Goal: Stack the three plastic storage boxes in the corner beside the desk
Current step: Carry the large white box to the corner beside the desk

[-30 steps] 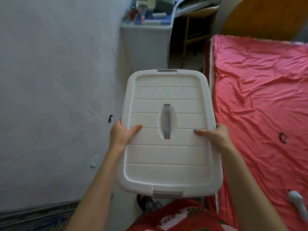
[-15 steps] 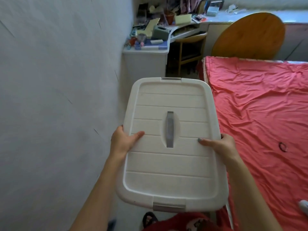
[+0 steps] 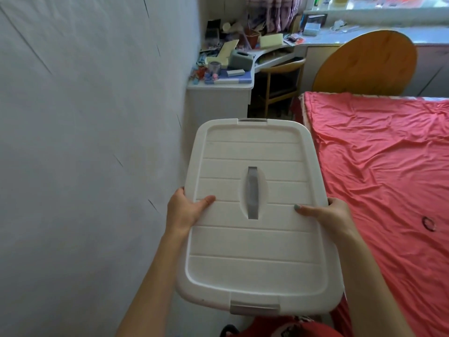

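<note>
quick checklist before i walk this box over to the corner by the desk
1. Grip: left hand and right hand hold opposite long edges of the white storage box, thumbs on the lid: ok.
2. Lid sits flush and the grey latches at both ends look closed: ok.
3. Floor ahead between wall and bed: hidden under the box: cannot tell.
4. Spot beside the desk: hidden behind the box: cannot tell.
5. Other two boxes: not in view: cannot tell.
</note>
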Motion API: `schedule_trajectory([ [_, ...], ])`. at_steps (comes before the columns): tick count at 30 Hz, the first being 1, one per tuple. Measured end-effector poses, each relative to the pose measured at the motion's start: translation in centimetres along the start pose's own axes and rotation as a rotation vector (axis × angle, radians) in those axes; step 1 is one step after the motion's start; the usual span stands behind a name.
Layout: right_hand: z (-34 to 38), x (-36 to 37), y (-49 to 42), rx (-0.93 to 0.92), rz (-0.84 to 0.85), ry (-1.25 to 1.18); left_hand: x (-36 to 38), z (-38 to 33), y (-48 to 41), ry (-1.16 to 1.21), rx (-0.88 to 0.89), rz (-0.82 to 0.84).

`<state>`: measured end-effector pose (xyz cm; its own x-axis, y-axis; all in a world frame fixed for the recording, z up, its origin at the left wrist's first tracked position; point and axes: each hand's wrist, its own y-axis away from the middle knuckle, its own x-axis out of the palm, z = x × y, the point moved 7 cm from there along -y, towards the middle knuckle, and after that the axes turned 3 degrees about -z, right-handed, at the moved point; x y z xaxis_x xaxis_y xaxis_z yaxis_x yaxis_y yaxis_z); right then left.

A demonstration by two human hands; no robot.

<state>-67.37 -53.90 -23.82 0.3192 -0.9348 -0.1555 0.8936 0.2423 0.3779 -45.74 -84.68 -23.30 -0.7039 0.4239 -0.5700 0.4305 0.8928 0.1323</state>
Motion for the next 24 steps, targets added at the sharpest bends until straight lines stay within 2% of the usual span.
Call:
schedule_trajectory([
  [8, 2.2, 3.4, -6.1, -0.042, 0.033, 0.017, 1.3, -0.7, -5.6, -0.004, -0.013, -0.038],
  [15, 5.1, 7.3, -14.9, 0.028, 0.099, 0.025, 3.1, -3.8, -13.3, -0.047, -0.013, -0.107],
  [24, 10.1, 10.5, -24.8, 0.026, 0.168, 0.077, 6.2, -7.5, -21.2, -0.032, -0.036, -0.161],
])
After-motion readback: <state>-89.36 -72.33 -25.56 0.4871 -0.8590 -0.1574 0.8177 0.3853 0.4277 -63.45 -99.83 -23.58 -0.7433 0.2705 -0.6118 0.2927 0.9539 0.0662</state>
